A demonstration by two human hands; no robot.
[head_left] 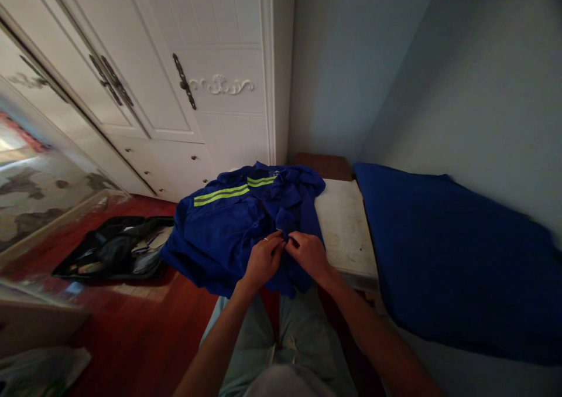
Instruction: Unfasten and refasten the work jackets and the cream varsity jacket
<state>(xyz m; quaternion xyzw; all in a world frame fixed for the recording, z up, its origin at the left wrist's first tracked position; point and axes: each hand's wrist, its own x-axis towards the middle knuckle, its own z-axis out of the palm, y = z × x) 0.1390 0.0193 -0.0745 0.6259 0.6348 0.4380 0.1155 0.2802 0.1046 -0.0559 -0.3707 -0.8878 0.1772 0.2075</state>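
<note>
A blue work jacket (219,233) with yellow-green and grey reflective stripes lies spread in front of me, on a white-topped surface (345,221). My left hand (266,257) pinches the jacket's fabric near its front edge; a ring shows on one finger. Close beside it, my right hand (308,255) also has its fingers closed on the blue cloth. The fingertips of both hands nearly meet over a small fold. Exactly which part of the jacket sits between them is too small to make out.
A white wardrobe (228,22) with dark handles stands ahead. On the red floor at left lies an open black suitcase (114,247) with mixed contents. To the right is a large blue cushion-like piece (456,256) against the grey wall. A plastic bag (48,368) lies lower left.
</note>
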